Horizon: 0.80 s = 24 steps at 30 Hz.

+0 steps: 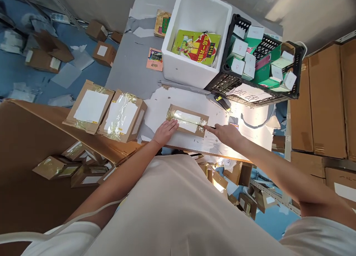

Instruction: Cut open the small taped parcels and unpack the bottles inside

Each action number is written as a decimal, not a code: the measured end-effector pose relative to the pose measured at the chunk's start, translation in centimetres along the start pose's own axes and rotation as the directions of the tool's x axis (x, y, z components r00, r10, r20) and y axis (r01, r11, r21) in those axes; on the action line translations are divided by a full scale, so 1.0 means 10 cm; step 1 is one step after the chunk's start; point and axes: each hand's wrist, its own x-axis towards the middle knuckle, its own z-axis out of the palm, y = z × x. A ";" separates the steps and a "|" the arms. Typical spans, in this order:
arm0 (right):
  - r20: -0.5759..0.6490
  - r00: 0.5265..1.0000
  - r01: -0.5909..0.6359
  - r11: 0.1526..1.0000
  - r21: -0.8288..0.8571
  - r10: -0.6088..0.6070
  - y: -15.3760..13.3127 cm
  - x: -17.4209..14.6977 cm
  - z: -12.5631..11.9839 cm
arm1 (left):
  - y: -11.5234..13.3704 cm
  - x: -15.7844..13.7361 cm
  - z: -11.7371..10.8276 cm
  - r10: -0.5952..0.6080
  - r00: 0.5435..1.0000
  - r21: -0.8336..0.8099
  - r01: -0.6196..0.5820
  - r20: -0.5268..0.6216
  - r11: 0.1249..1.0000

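Note:
A small brown cardboard box (200,131) with a white label and clear tape lies on the white-papered tabletop in front of me. A dark line runs lengthwise across its taped top. My left hand (166,131) rests at the box's near left side, fingers stretched out flat on it. At the right end, my right hand (226,134) is closed, its index finger pointing along the box. A thin dark tool (213,127) shows at those fingers, most of it hidden by the hand. Beyond the box lies a yellow-and-black tape-measure-like or cutter-like item (222,103).
Two taped boxes (90,105) stand left. Behind are a white foam bin (189,70) with books and a black crate (250,94) of green-and-white cartons. A large open carton (55,118) at left holds boxes. Stacked cartons (324,100) stand right; boxes litter the floor.

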 end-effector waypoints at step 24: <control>-0.060 0.864 0.196 -0.224 0.955 0.500 -0.42 -0.09 1.38 | 0.27 0.55 -0.39 0.033 0.992 0.311 -0.068 0.118 0.948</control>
